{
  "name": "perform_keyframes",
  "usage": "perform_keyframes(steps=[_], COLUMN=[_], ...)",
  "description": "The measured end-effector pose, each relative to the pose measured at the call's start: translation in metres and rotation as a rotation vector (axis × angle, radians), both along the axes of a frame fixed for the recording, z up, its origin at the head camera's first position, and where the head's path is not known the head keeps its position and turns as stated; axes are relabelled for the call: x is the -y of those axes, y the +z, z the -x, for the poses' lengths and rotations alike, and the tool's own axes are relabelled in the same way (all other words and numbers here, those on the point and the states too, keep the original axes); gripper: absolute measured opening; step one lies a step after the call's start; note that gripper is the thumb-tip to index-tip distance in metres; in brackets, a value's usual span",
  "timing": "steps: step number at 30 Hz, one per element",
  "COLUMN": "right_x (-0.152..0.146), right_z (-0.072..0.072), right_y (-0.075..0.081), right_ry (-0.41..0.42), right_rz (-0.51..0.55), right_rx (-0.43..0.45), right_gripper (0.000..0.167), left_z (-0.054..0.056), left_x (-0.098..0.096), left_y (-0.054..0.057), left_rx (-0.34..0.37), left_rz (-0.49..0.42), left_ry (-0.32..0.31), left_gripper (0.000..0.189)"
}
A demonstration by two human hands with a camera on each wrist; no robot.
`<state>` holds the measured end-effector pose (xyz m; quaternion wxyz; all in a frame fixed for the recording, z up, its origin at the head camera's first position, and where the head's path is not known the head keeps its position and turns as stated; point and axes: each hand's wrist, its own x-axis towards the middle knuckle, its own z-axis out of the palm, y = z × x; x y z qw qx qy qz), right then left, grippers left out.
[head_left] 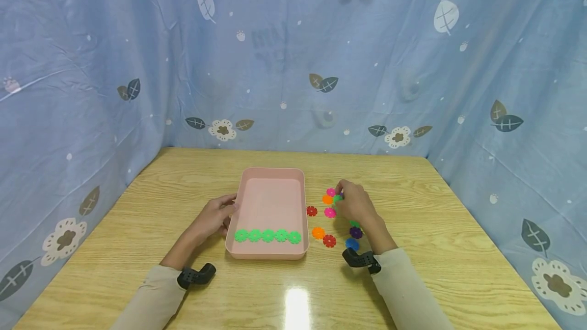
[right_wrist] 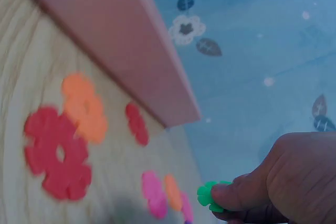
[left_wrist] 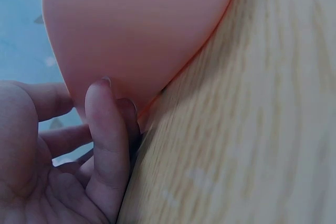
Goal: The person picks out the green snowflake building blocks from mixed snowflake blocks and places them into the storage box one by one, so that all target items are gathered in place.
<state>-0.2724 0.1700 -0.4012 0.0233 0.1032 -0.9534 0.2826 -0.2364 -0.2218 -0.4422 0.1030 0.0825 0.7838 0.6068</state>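
A pink tray [head_left: 273, 172] stands on the table, with several green flower-shaped plastic discs [head_left: 268, 236] in a row along its near end. My left hand [head_left: 214, 219] holds the tray's left wall, some fingers curled against its outer face and others at the rim. Right of the tray, my right hand [head_left: 356, 202] pinches a green flower disc [right_wrist: 207, 195] between thumb and fingers. Around that hand lie loose discs: pink [head_left: 329, 212], orange [head_left: 318, 232], red [head_left: 329, 241], purple [head_left: 355, 232] and blue [head_left: 352, 244]. The right forearm partly covers another green disc [head_left: 354, 223].
The wooden table [head_left: 435, 248] ends at a blue patterned curtain [head_left: 293, 55] at the back and sides. Close to the tray's right wall lies a red disc [head_left: 312, 211]. Black cameras are strapped to both wrists.
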Motion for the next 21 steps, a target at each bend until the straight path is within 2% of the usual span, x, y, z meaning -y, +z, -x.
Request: perform_keyframes(steps=[10, 16, 21], right_x=[0.023, 0.040, 0.056], right_z=[-0.010, -0.014, -0.016], right_y=[0.020, 0.023, 0.026], right_ry=[0.055, 0.096, 0.127], right_rz=[0.156, 0.217, 0.244], right_rx=[-0.050, -0.119, -0.134], right_gripper=[0.009, 0.009, 0.010], left_z=[0.000, 0.000, -0.001], left_x=[-0.001, -0.002, -0.002], left_y=[-0.001, 0.000, 0.001], left_rx=[0.006, 0.003, -0.004], left_rz=[0.005, 0.008, 0.012], left_ry=[0.010, 0.015, 0.015], left_gripper=[0.057, 0.057, 0.057])
